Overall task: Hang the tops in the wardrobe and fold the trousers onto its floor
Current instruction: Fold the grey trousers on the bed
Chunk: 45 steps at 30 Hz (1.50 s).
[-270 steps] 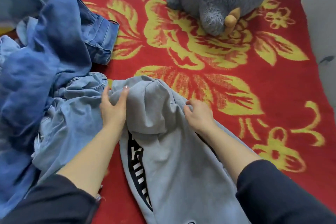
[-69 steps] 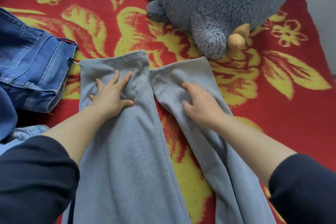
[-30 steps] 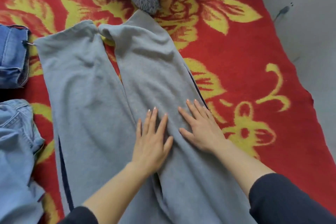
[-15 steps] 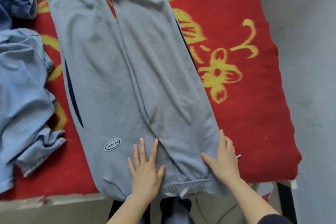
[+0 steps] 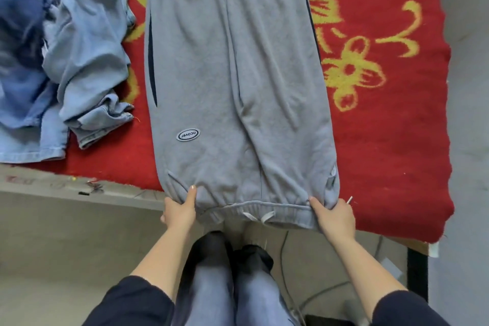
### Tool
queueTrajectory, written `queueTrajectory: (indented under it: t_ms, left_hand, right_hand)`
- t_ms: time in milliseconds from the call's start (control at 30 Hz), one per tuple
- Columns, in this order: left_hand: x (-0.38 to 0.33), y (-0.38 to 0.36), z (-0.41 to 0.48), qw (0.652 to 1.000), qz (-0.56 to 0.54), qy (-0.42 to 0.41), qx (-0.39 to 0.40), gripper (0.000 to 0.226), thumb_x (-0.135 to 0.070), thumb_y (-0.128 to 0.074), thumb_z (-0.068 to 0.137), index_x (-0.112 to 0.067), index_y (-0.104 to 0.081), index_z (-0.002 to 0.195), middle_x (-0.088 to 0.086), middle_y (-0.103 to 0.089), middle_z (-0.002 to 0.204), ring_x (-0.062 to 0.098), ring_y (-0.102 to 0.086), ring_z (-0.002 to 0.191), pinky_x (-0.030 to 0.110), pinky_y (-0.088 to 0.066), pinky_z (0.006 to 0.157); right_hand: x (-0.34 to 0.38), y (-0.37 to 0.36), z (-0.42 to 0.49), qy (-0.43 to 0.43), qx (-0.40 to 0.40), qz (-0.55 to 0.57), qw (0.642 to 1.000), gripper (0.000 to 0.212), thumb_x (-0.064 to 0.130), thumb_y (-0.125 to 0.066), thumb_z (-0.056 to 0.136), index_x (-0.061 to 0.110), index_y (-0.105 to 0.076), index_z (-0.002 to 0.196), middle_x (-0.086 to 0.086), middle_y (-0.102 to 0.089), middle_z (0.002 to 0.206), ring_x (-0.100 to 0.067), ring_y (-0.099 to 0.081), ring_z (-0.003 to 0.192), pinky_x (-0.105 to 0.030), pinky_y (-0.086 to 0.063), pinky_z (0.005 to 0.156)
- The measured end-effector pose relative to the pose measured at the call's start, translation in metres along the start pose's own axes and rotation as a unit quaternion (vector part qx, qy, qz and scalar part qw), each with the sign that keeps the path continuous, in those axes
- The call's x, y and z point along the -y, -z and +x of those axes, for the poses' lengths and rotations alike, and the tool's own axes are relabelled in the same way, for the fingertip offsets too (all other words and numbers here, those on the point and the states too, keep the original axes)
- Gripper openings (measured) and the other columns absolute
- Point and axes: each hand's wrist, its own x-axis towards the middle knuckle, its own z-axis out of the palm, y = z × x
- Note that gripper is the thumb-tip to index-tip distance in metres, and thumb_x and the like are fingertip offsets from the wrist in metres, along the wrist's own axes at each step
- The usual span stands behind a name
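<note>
No longer pressing flat, the left hand (image 5: 180, 210) and right hand (image 5: 334, 216) now grip opposite corners of the waistband (image 5: 285, 210) of the grey fleece trousers (image 5: 225, 87), fingers closed on it, so folding probably comes next.

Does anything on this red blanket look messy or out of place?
Only the pile of denim clothes, crumpled at the left of the red blanket. The grey sweatpants lie flat and straight, waistband overhanging the edge, pinched by the left hand and right hand.

Left hand (image 5: 180, 210) and right hand (image 5: 334, 216) reach forward — both gripping.
</note>
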Motion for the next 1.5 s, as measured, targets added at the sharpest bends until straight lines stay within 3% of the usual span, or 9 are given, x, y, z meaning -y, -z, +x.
queueTrajectory:
  t_ms: [200,400,500,667,833,1000,1167,1333,1500]
  left_hand:
    - [0.018,0.026,-0.012,0.985,-0.071,-0.127,-0.092,0.031,-0.028,-0.042,0.101,0.000,-0.055,0.106,0.021,-0.060,0.105,0.035,-0.056,0.104,0.033,-0.037,0.079]
    - [0.048,0.037,-0.005,0.999,-0.025,-0.039,-0.019,0.023,-0.024,-0.043,0.101,-0.006,-0.057,0.098,0.019,-0.061,0.101,0.035,-0.058,0.091,0.040,-0.047,0.080]
    - [0.050,0.047,0.002,0.996,-0.041,-0.038,0.069,0.021,-0.023,-0.050,0.098,-0.007,-0.061,0.102,0.016,-0.066,0.100,0.035,-0.062,0.093,0.052,-0.052,0.087]
    - [0.045,0.066,-0.001,0.990,-0.070,-0.071,0.105,0.005,-0.021,-0.067,0.087,-0.020,-0.069,0.083,-0.006,-0.070,0.079,0.016,-0.061,0.077,0.031,-0.048,0.064]
    - [0.031,0.074,0.000,0.964,-0.217,0.024,0.152,0.013,-0.023,-0.058,0.091,-0.017,-0.064,0.081,0.001,-0.066,0.081,0.017,-0.059,0.077,0.030,-0.045,0.070]
    - [0.026,0.083,0.007,0.942,-0.264,0.081,0.188,0.024,-0.038,-0.045,0.097,-0.025,-0.065,0.094,-0.008,-0.075,0.081,0.010,-0.071,0.072,0.026,-0.048,0.061]
    - [0.019,0.088,0.021,0.979,-0.153,-0.042,0.131,0.032,-0.038,-0.059,0.091,-0.032,-0.045,0.119,-0.002,-0.057,0.095,0.011,-0.057,0.086,0.026,-0.043,0.072]
    - [0.000,0.084,0.028,0.974,0.074,-0.212,0.028,0.029,-0.039,-0.068,0.083,-0.023,-0.055,0.105,-0.003,-0.043,0.107,0.013,-0.048,0.096,0.027,-0.039,0.081]
    - [-0.032,0.083,0.046,0.959,0.111,-0.259,0.038,0.020,-0.039,-0.066,0.085,-0.024,-0.053,0.080,-0.006,-0.045,0.090,0.013,-0.049,0.089,0.024,-0.033,0.071]
  right_hand:
    - [0.006,0.015,0.000,-0.020,-0.069,0.154,0.986,0.017,0.010,-0.067,0.075,0.010,-0.053,0.063,-0.006,-0.055,0.065,-0.028,-0.054,0.072,-0.032,-0.037,0.067]
    - [0.001,0.019,-0.012,-0.094,0.026,0.097,0.991,0.024,0.000,-0.065,0.066,0.003,-0.054,0.087,-0.014,-0.059,0.091,-0.034,-0.055,0.087,-0.034,-0.039,0.068]
    - [0.021,0.025,-0.016,-0.044,0.015,0.090,0.995,0.030,0.005,-0.065,0.069,0.003,-0.055,0.098,-0.012,-0.060,0.096,-0.034,-0.056,0.090,-0.035,-0.041,0.072]
    - [0.100,0.017,-0.064,0.146,-0.026,0.203,0.968,0.007,0.011,-0.060,0.075,0.017,-0.059,0.078,0.003,-0.062,0.073,-0.014,-0.054,0.068,-0.033,-0.041,0.061]
    - [0.165,-0.047,-0.139,0.328,0.251,0.166,0.896,0.053,0.015,-0.051,0.069,0.033,-0.064,0.117,0.014,-0.064,0.071,0.002,-0.052,0.062,-0.016,-0.043,0.059]
    - [0.152,-0.111,-0.151,0.257,0.466,-0.061,0.844,0.066,0.022,-0.054,0.081,0.046,-0.038,0.140,0.016,-0.046,0.073,-0.004,-0.048,0.071,-0.017,-0.039,0.066]
    - [0.156,-0.113,-0.127,0.262,0.337,-0.100,0.899,0.047,0.011,-0.049,0.083,0.023,-0.062,0.126,0.009,-0.061,0.077,-0.003,-0.056,0.073,-0.017,-0.041,0.068]
    - [0.209,-0.103,-0.098,0.292,0.213,-0.097,0.927,0.035,0.011,-0.052,0.083,0.017,-0.068,0.114,-0.007,-0.068,0.098,-0.022,-0.062,0.096,-0.026,-0.043,0.080]
    - [0.297,-0.126,-0.076,0.320,0.151,-0.079,0.932,0.038,0.025,-0.058,0.086,0.012,-0.060,0.121,-0.007,-0.066,0.107,-0.024,-0.060,0.105,-0.032,-0.045,0.088]
